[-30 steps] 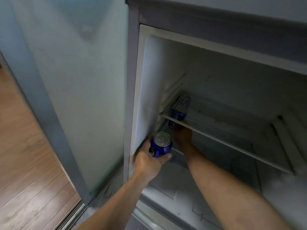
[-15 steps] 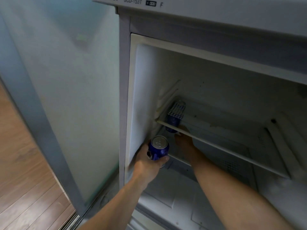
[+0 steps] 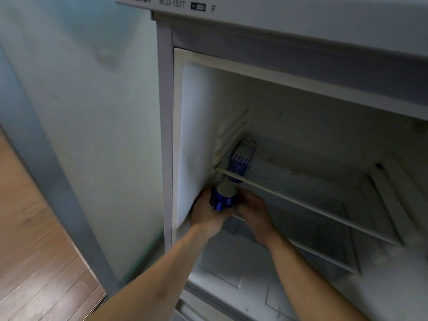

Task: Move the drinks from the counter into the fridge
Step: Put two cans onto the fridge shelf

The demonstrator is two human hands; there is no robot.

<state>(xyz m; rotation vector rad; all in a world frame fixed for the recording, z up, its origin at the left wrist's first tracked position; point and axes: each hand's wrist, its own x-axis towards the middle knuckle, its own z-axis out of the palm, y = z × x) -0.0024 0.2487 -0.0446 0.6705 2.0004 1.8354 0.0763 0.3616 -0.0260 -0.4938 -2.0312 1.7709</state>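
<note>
My left hand (image 3: 206,214) grips the blue can (image 3: 222,196); my right hand (image 3: 253,210) cups its side. I fear it clipping the shelf rail (image 3: 301,200) and slipping.

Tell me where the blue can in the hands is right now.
In the head view, the blue can is at the fridge's lower left, held between left hand and right hand, just below the shelf's front edge.
</note>
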